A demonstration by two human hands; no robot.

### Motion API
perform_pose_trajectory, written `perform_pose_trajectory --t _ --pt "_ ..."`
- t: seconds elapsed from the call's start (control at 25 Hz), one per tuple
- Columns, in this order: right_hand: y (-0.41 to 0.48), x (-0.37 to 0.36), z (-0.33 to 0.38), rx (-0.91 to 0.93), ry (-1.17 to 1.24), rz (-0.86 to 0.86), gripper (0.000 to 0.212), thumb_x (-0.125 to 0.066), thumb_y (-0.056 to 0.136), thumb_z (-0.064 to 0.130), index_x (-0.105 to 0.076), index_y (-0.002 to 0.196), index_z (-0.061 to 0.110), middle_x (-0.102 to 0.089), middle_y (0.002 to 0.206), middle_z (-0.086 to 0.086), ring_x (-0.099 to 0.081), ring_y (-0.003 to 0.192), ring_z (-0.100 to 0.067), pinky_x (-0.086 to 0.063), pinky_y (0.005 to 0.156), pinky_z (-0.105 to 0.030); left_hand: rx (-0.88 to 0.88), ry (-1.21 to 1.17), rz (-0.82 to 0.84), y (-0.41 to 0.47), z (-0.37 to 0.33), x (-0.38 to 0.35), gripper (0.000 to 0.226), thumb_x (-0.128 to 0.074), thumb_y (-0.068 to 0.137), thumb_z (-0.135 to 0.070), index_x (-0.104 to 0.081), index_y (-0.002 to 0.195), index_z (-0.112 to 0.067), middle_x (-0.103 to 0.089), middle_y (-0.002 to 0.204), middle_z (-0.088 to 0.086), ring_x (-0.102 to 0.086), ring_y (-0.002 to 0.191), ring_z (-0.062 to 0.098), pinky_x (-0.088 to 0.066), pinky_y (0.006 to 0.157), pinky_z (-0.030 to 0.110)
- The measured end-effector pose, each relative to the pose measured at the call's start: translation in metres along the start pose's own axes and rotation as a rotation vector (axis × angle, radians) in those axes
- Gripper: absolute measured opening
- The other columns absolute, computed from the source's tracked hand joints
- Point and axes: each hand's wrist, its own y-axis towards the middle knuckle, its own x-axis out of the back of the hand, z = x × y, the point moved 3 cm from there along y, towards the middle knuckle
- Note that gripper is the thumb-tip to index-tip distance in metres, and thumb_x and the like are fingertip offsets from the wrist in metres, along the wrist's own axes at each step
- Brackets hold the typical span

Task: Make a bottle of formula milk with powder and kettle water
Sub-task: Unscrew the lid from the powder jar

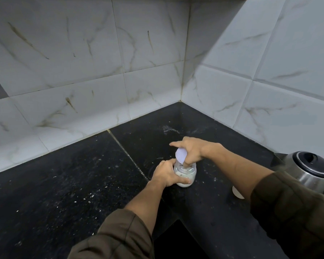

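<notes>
I have the left hand point(166, 173) with its fingers curled round the bottle point(187, 174), which stands upright on the black bench point(82, 174) with white at its bottom. The right hand point(192, 151) pinches a pale lilac piece point(181, 155) at the bottle's mouth, forefinger straight. The kettle point(307, 169) stands at the right.

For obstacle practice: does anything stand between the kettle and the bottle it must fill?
Yes. The right hand holds a pale piece at the bottle mouth; its forearm crosses the gap to the kettle.
</notes>
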Motion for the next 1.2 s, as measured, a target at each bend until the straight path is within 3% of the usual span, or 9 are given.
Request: perform_pose_trajectory --t 0.12,0.24,0.36,0.48,0.56,0.76,0.84,1.0,1.2 --pt "0.004 0.015 -0.003 -0.030 0.180 -0.208 0.080 -0.083 0.076 0.039 -0.048 0.148 0.035 -0.046 0.135 -0.005 -0.053 0.122 -0.028 -0.050 0.098 -0.039 -0.014 0.013 0.010 0.000 -0.002 0.000 0.099 -0.091 0.035 -0.071 -0.065 0.126 -0.044 -0.068 0.117 -0.013 -0.060 0.119 0.011 -0.051 0.105 0.040" --pt "0.015 0.016 0.001 -0.115 0.380 -0.403 0.060 -0.087 0.072 0.043 -0.056 0.120 0.025 -0.060 0.118 -0.002 -0.061 0.104 -0.024 -0.052 0.081 -0.036 -0.016 0.016 0.052 -0.006 -0.003 0.005 0.135 -0.090 0.035 -0.074 -0.042 0.156 -0.037 -0.051 0.153 -0.007 -0.041 0.147 0.017 -0.038 0.121 0.043" --pt "0.028 0.011 0.011 -0.211 0.441 -0.427 0.052 -0.087 0.070 0.049 -0.057 0.105 0.024 -0.063 0.105 0.000 -0.062 0.094 -0.023 -0.049 0.072 -0.034 0.000 0.022 0.043 -0.013 0.009 0.022 0.158 -0.084 0.038 -0.081 -0.019 0.167 -0.018 -0.028 0.170 0.002 -0.022 0.158 0.020 -0.025 0.128 0.040" --pt "0.040 0.004 0.024 -0.249 0.299 -0.352 0.050 -0.086 0.070 0.050 -0.062 0.104 0.022 -0.061 0.103 0.000 -0.064 0.098 -0.026 -0.049 0.077 -0.034 0.054 0.042 -0.047 -0.017 0.038 0.050 0.160 -0.078 0.037 -0.089 -0.021 0.167 -0.015 -0.038 0.166 -0.001 -0.026 0.156 0.019 -0.026 0.127 0.036" --pt "0.053 -0.004 0.035 -0.234 0.151 -0.285 0.051 -0.084 0.071 0.054 -0.063 0.104 0.021 -0.066 0.103 -0.001 -0.066 0.101 -0.026 -0.046 0.081 -0.035 0.108 0.034 -0.093 -0.016 0.057 0.069 0.149 -0.082 0.045 -0.083 -0.025 0.166 -0.018 -0.046 0.159 -0.008 -0.030 0.152 0.018 -0.028 0.126 0.039" --pt "0.082 -0.030 0.053 -0.214 -0.041 -0.146 0.058 -0.082 0.073 0.060 -0.062 0.111 0.021 -0.062 0.096 0.001 -0.066 0.106 -0.027 -0.032 0.108 -0.047 0.175 0.117 -0.311 -0.008 0.079 0.096 0.066 -0.071 0.087 -0.031 -0.051 0.150 -0.024 -0.061 0.139 -0.001 -0.043 0.140 0.020 -0.041 0.114 0.039" --pt "0.089 -0.036 0.057 -0.205 -0.078 -0.097 0.060 -0.081 0.073 0.061 -0.061 0.115 0.021 -0.063 0.099 0.001 -0.066 0.107 -0.026 -0.028 0.112 -0.049 0.164 0.152 -0.352 -0.006 0.077 0.100 0.059 -0.066 0.089 -0.024 -0.055 0.147 -0.023 -0.064 0.131 0.001 -0.045 0.136 0.020 -0.043 0.111 0.038" --pt "0.097 -0.042 0.057 -0.179 -0.150 -0.034 0.065 -0.080 0.076 0.062 -0.058 0.120 0.020 -0.067 0.112 -0.001 -0.064 0.112 -0.025 -0.025 0.115 -0.053 0.126 0.191 -0.376 0.003 0.071 0.097 0.058 -0.064 0.090 -0.019 -0.054 0.148 -0.021 -0.061 0.140 -0.001 -0.043 0.139 0.020 -0.039 0.113 0.037" --pt "0.101 -0.040 0.051 -0.175 -0.130 -0.003 0.059 -0.080 0.075 0.062 -0.058 0.109 0.019 -0.062 0.096 0.001 -0.064 0.107 -0.025 -0.025 0.113 -0.055 0.083 0.220 -0.359 0.017 0.059 0.090 0.058 -0.062 0.091 -0.017 -0.053 0.148 -0.019 -0.060 0.143 0.000 -0.045 0.138 0.021 -0.040 0.114 0.038"
